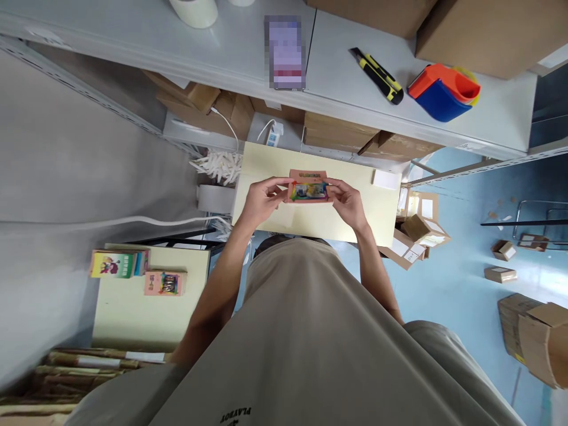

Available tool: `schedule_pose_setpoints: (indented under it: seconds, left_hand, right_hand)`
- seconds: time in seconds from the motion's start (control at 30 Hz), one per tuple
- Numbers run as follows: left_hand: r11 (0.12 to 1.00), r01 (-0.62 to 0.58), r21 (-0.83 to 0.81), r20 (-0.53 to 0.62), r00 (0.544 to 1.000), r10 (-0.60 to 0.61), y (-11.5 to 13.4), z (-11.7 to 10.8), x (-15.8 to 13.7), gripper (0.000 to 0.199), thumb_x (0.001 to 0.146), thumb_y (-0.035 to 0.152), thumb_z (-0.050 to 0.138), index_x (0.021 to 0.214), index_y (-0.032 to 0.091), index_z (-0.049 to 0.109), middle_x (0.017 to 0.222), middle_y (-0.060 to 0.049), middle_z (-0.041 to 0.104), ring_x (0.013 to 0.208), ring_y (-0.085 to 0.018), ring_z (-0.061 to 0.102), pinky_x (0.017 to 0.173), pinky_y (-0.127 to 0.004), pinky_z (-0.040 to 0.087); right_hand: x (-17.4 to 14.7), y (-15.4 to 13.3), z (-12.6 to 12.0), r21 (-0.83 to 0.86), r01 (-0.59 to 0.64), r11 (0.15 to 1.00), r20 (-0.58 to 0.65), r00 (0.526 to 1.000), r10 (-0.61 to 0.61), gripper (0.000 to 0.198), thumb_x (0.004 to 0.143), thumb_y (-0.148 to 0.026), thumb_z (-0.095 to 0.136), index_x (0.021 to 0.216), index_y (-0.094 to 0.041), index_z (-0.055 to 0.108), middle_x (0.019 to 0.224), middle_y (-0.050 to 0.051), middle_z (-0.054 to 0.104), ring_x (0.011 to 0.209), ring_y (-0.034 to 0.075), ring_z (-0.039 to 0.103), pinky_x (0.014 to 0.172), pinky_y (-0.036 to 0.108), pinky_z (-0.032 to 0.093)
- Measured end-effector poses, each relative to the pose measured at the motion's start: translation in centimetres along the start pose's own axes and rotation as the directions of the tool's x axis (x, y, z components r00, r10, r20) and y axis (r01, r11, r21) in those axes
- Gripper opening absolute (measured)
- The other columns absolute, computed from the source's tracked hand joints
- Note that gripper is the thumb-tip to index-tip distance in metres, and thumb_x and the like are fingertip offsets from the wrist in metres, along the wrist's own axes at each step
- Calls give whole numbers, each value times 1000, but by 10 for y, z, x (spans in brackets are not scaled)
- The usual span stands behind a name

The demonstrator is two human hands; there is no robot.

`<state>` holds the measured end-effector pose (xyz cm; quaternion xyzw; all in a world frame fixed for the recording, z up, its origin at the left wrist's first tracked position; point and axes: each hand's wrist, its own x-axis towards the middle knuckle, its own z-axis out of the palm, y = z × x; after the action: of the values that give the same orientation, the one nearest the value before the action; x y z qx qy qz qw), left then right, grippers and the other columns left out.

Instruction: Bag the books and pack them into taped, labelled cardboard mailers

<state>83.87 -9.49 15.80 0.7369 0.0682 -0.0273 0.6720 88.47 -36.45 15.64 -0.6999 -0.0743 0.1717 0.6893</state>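
Above a pale yellow table (270,161) I hold a pink book (309,175) with a colourful picture on its cover. My left hand (262,204) pinches the book's left edge between thumb and fingers. On the opposite edge, my right hand (348,202) grips it the same way. The cover faces up toward me. A small white box or stack of slips (385,179) lies at the table's right end.
A grey shelf (337,71) ahead carries a phone (286,53), a utility knife (378,77) and a tape dispenser (444,92). Books (165,283) lie on a side table (133,319) at left. Cardboard boxes (417,228) are heaped at right. A white cable (146,220) crosses the left.
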Motion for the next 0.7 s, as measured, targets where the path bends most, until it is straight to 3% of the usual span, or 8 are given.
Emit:
schedule_pose_setpoints:
  seconds: [0.17,0.3,0.37,0.53,0.7]
  left_hand:
    - [993,116,-14,4,993,-116,-8,2,5,58,86,65,90,115,15,88,97,-10,86,58,-15,72,47,-24,49]
    - [986,162,21,11,987,-163,-10,-2,7,61,86,72,89,109,16,87,93,-10,86,50,-13,67,48,-26,53]
    - [988,155,12,-2,988,-155,-11,-3,6,65,89,78,85,106,15,86,93,-11,87,57,-17,73,55,-28,61]
    - [998,50,36,-99,994,-46,-10,0,2,72,104,86,64,102,17,85,104,-14,89,101,-29,86,88,-37,71]
    - [963,-134,235,-135,976,169,3,33,-10,46,108,64,74,110,20,88,111,-10,90,98,-24,85,88,-32,69]
  right_hand:
    - [0,1,17,9,-131,991,-43,990,132,62,91,-84,86,89,-23,73,79,6,85,67,19,78,60,31,66]
    - [-2,6,28,48,-158,986,-35,987,160,69,85,-91,85,82,-25,68,73,6,83,62,20,76,58,31,65]
    - [-4,8,29,76,-153,985,-26,988,155,69,85,-91,86,83,-24,69,73,7,82,66,21,78,62,33,67]
    - [-4,21,21,151,-157,976,-32,986,164,76,96,-98,65,101,-23,77,91,8,83,90,25,84,84,40,73]
    - [13,51,26,279,-52,959,-89,993,80,56,82,-74,98,101,-29,71,87,-1,77,88,20,74,93,38,68]
